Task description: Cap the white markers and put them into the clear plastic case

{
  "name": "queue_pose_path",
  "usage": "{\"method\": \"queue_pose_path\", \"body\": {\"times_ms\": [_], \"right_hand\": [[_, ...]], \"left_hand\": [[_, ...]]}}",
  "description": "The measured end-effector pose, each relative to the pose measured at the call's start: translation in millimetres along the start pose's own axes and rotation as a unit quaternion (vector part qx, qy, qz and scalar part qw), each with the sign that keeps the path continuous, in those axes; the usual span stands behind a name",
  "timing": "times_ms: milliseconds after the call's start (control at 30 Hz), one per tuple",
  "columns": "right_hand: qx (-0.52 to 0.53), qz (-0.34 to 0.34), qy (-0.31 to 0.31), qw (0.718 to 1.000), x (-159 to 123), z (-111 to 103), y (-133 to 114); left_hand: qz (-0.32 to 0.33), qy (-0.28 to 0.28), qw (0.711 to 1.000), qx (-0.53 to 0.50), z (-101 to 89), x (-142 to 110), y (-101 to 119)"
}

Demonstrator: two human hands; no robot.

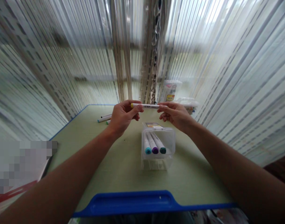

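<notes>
A white marker (pixel 149 106) with a yellow end is held level above the table between both hands. My left hand (pixel 125 115) pinches it near the yellow end, and my right hand (pixel 173 113) grips the other end between thumb and fingers. Below the hands lies a clear plastic box (pixel 171 141), its open end facing me. Inside it are three white markers with a light blue cap (pixel 148 150), a purple cap (pixel 155 150) and a dark green cap (pixel 163 150). Several loose markers (pixel 104 118) rest on the table beyond my left hand, partly hidden by it.
The pale green table (pixel 114 174) has a blue rim with a blue tray (pixel 133 201) at the front. At the back right stand an upright clear box (pixel 172 90) and another clear container (pixel 187 102). Translucent ribbed sheeting (pixel 86 56) surrounds the far side.
</notes>
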State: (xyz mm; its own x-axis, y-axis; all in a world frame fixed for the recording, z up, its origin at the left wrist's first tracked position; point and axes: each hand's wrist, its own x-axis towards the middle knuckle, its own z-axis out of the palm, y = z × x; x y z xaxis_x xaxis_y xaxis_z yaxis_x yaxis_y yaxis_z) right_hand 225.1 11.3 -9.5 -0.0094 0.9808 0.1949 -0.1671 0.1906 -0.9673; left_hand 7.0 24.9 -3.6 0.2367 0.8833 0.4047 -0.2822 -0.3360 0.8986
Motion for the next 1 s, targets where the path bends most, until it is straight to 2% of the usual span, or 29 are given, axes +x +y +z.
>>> {"method": "queue_pose_path", "body": {"times_ms": [467, 600, 800, 1000], "right_hand": [[0.038, 0.053, -0.03, 0.997, -3.1, 1.6, -2.3], [0.04, 0.046, -0.045, 0.997, -4.5, 3.1, -3.6], [0.03, 0.01, -0.036, 0.999, -4.4, 3.7, -3.0], [0.035, -0.01, -0.033, 0.999, -4.3, 4.1, -3.7]], "left_hand": [[0.061, -0.023, 0.997, 0.041, 17.6, -12.6, 23.2], [0.072, -0.018, 0.996, 0.046, 21.9, -16.3, 29.8], [0.102, -0.001, 0.994, 0.032, 20.4, -15.5, 30.7], [0.073, 0.027, 0.997, 0.023, 16.7, -11.1, 27.1]]}}
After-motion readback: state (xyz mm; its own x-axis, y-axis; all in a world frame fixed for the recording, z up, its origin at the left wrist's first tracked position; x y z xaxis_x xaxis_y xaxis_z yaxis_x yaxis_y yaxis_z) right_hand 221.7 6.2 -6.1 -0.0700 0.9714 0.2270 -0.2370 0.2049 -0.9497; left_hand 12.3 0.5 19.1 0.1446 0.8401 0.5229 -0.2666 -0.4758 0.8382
